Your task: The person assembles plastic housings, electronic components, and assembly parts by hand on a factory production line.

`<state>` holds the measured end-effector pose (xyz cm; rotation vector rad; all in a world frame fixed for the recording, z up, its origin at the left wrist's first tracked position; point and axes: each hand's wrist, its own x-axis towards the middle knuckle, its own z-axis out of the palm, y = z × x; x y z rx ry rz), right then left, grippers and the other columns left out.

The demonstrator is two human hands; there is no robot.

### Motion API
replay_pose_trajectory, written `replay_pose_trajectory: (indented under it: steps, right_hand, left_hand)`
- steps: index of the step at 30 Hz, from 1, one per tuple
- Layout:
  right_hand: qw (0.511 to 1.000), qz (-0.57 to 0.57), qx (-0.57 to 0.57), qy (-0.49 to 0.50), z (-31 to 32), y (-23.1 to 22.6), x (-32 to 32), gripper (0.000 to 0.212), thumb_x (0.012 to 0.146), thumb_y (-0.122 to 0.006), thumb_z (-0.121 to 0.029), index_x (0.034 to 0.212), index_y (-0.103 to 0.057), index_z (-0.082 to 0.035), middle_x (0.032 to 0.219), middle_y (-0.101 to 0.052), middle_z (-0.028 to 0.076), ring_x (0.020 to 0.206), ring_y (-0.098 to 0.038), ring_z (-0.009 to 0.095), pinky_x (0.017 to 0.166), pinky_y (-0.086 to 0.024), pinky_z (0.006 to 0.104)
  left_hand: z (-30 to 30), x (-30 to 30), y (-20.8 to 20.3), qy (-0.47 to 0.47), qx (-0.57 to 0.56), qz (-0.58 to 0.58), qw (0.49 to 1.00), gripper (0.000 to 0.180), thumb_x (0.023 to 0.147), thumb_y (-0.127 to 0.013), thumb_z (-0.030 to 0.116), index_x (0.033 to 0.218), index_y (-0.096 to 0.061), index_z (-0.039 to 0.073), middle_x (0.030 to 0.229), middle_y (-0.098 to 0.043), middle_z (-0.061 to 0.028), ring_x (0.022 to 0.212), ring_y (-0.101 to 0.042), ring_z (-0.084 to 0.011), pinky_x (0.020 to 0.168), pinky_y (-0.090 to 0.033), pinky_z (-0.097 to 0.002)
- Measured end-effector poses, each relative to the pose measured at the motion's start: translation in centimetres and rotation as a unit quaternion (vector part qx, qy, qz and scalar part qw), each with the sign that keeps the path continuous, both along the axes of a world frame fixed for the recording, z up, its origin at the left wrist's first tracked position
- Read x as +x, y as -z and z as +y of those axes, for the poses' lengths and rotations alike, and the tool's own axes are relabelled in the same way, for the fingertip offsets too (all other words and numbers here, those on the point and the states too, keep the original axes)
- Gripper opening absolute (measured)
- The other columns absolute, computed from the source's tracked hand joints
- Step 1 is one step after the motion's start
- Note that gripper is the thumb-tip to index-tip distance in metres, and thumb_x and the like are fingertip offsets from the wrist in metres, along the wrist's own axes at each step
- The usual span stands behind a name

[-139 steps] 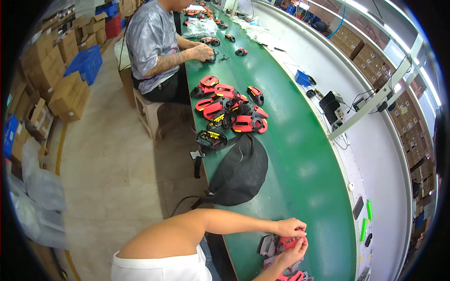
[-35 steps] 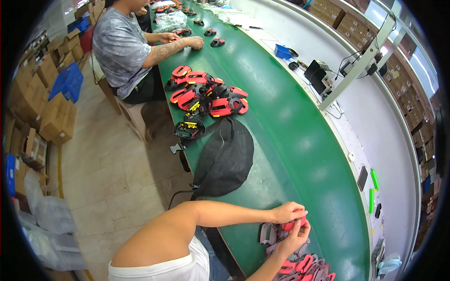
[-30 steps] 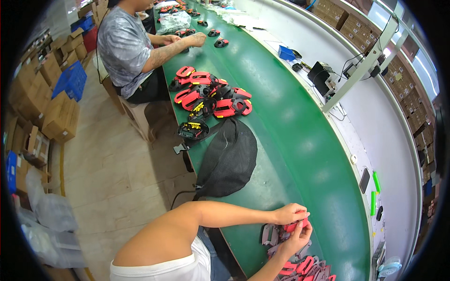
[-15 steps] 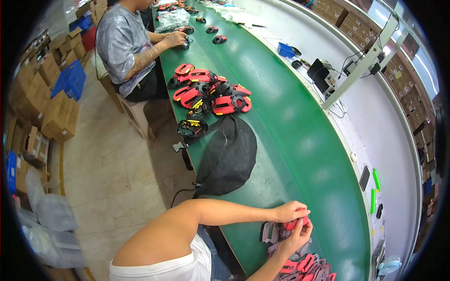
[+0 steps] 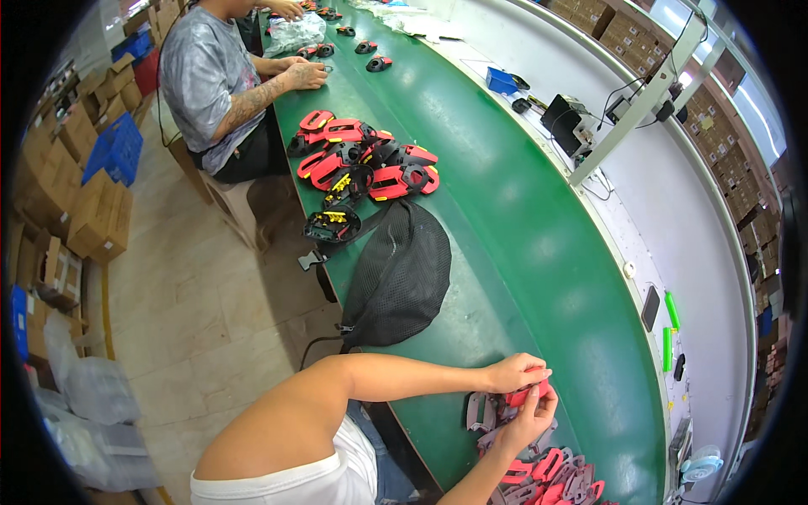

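Note:
A small red plastic part (image 5: 527,393) is held between my two hands above the right part of a pile. My left hand (image 5: 514,374) grips its far side, with fingers bent over it. From the near side, my right hand (image 5: 532,417) pinches it with thumb and fingers; part of it is hidden by the fingers. Beneath and nearer to me lies a heap of red and grey plastic parts (image 5: 549,465), with a grey frame-shaped part (image 5: 481,412) at its left edge.
A black mesh bag (image 5: 397,278) lies on the green table (image 5: 539,244), beyond it red-and-black assemblies (image 5: 404,181). A seated co-worker (image 5: 210,84) works at the far left. A blue bin (image 5: 502,81), a phone (image 5: 651,308) and green sticks (image 5: 667,348) line the right ledge.
The view has shifted slightly. My hands keep hold of the red part with small finger movements. Another person's hand has come into view at the far end.

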<state>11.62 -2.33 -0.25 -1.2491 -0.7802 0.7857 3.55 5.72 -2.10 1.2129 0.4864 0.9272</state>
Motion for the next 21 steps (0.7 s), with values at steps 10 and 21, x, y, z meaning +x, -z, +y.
replay_pose_trajectory:
  steps: [10,21]
  right_hand:
    - [1.000,-0.014,-0.008,0.005,-0.09,0.31,0.19,0.018,0.088,-0.057,-0.008,0.100,-0.051,0.002,0.094,-0.057,0.007,0.083,-0.053,0.011,0.073,-0.045,0.0235]
    - [1.000,-0.011,-0.009,-0.001,-0.20,-0.11,-0.09,0.018,0.088,-0.057,-0.009,0.101,-0.050,0.002,0.094,-0.057,0.007,0.083,-0.054,0.011,0.072,-0.044,0.0230]
  left_hand:
    - [-0.23,-0.22,-0.20,0.016,-0.025,-0.009,1.000,0.038,0.092,-0.050,0.027,0.063,-0.044,0.003,0.055,-0.041,0.0024,0.055,-0.034,-0.0060,0.049,-0.033,-0.0277]
    - [-0.29,-0.23,-0.33,0.007,-0.019,-0.007,1.000,0.037,0.092,-0.049,0.025,0.063,-0.044,0.003,0.054,-0.041,0.0024,0.055,-0.035,-0.0065,0.050,-0.033,-0.0280]
